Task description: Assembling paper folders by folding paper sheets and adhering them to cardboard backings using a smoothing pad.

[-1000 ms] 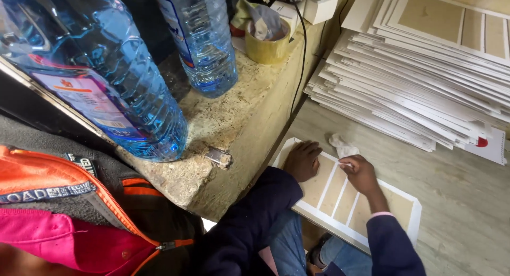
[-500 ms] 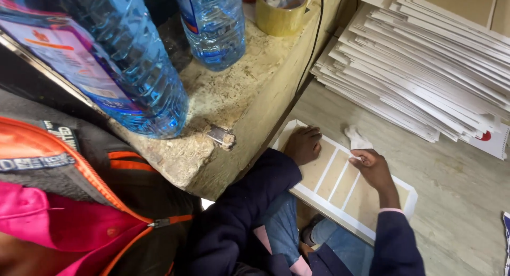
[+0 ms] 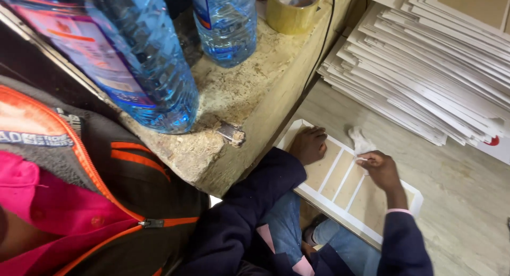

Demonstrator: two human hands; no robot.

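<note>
A flat rectangular panel [image 3: 340, 186], tan board crossed by raised white strips that frame long narrow fields, lies on the pale wood-grain floor [image 3: 467, 201] at about 5 o'clock in the view. The left hand [image 3: 308, 145] rests on the panel's upper corner with the fingers curled under, pressing down rather than gripping anything. The right hand [image 3: 380, 169] sits just beside it toward 3 o'clock, its grip pinched shut on a crumpled white cloth [image 3: 361, 142], soft and wadded, which sticks out past the knuckles at the panel's far edge. Both arms wear dark navy sleeves, with blue denim at the knees below.

At 1 to 2 o'clock a fanned stack of similar panels [image 3: 425, 69] leans in thin white-edged layers, well apart from the hands. A rough stone-like surface [image 3: 239, 90], speckled beige and chipped at its edge, fills the middle from 11 to 12 o'clock. On it stand two clear blue ribbed plastic bottles: a large bottle [image 3: 133, 58] at 10 o'clock and a smaller bottle [image 3: 226, 21] at 12 o'clock. A roll of brown tape [image 3: 292, 13] sits beside the smaller one. A grey jacket with orange trim [image 3: 106, 201] over pink cloth fills 8 o'clock.
</note>
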